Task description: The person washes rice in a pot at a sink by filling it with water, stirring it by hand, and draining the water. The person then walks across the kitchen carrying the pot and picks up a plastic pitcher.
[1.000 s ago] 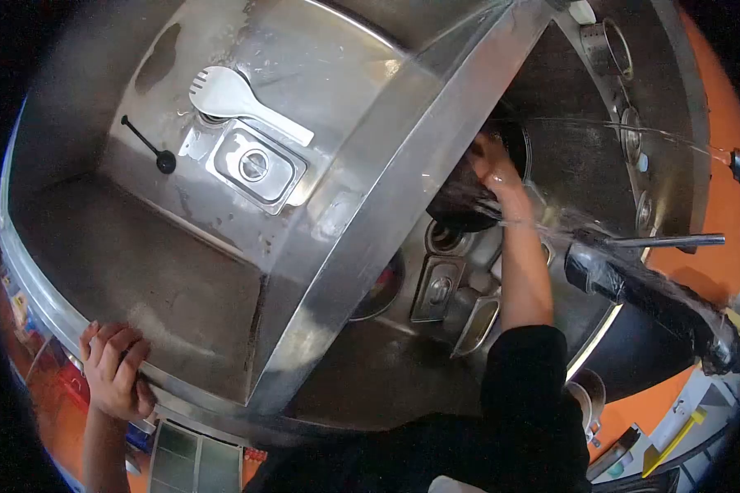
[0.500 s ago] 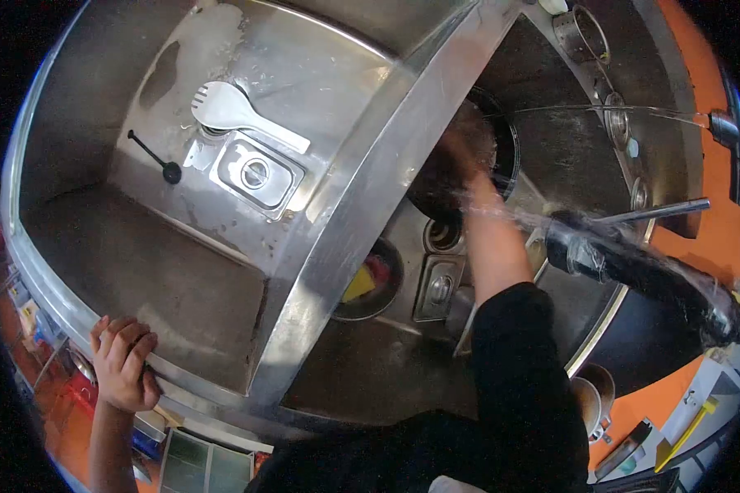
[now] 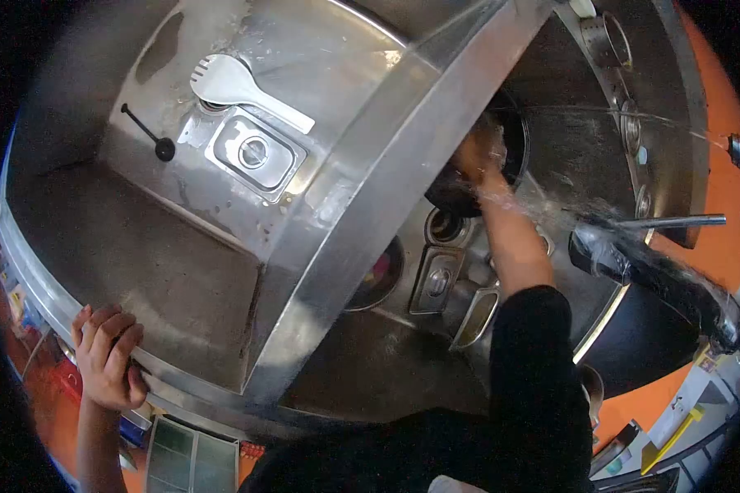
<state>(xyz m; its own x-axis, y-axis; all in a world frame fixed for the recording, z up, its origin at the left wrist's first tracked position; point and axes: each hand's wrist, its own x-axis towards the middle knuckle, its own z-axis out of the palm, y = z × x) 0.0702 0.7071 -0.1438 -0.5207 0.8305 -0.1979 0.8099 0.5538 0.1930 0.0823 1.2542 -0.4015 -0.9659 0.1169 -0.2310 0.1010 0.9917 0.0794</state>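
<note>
Stainless steel double sink, left hand (image 3: 109,359) curled over its front rim, right hand (image 3: 478,156) blurred inside a dark round pan (image 3: 515,144) in the right basin, grip unclear, water splashing over the forearm, lidded metal container (image 3: 437,281) nearby.

Sink divider (image 3: 370,214): bare metal, satin, brighter sheen along its edge; basin floor at left dull, matt, scuffed. Slotted spoon (image 3: 234,86): smooth white, looks plastic; rectangular lid (image 3: 256,154): polished, reflective metal. Sleeve (image 3: 530,345): matt black cloth; faucet wrap (image 3: 604,246): glossy, crinkled clear plastic film over black.
</note>
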